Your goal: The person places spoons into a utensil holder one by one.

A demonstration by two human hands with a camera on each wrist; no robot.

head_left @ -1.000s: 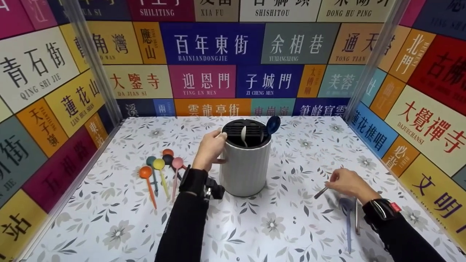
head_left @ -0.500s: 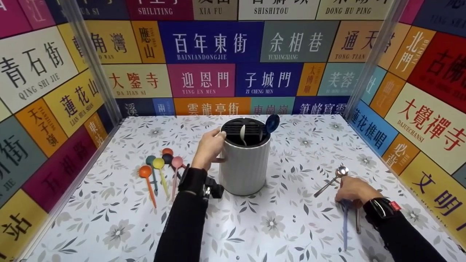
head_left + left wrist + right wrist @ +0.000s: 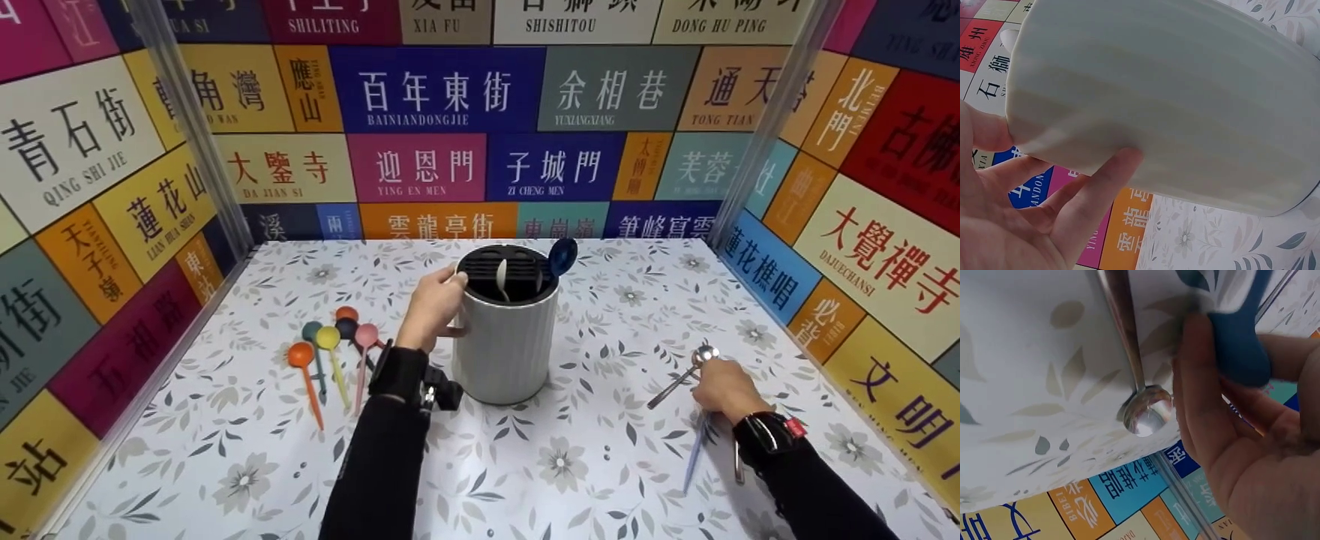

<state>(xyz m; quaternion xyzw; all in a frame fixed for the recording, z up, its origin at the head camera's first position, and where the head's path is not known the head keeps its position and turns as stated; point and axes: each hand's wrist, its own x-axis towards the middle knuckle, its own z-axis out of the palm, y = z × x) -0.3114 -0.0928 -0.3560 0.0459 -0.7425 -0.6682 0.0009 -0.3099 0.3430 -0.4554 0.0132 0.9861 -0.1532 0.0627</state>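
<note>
My left hand (image 3: 435,304) holds the upper left side of a ribbed white utensil holder (image 3: 504,352); in the left wrist view its fingers (image 3: 1112,180) lie against the wall and rim. A pale spoon (image 3: 502,276) and a dark blue spoon (image 3: 562,257) stick up from the holder's black divided insert. At the right, my right hand (image 3: 724,386) pinches a blue spoon (image 3: 1241,351) by its bowl, the handle (image 3: 694,457) slanting down toward the table. A metal spoon (image 3: 673,386) lies beside the hand, and another metal spoon's handle (image 3: 739,463) shows below it.
Several coloured spoons lie left of the holder, among them an orange spoon (image 3: 301,356), a yellow spoon (image 3: 328,339) and a pink spoon (image 3: 366,335). A flower-patterned cloth (image 3: 555,480) covers the table. Sign-printed panels (image 3: 439,86) enclose the back and sides.
My right hand has let go of the metal spoon, moved to the blue spoon and taken hold of it. The blue spoon's handle has swung left. My left hand stays on the holder.
</note>
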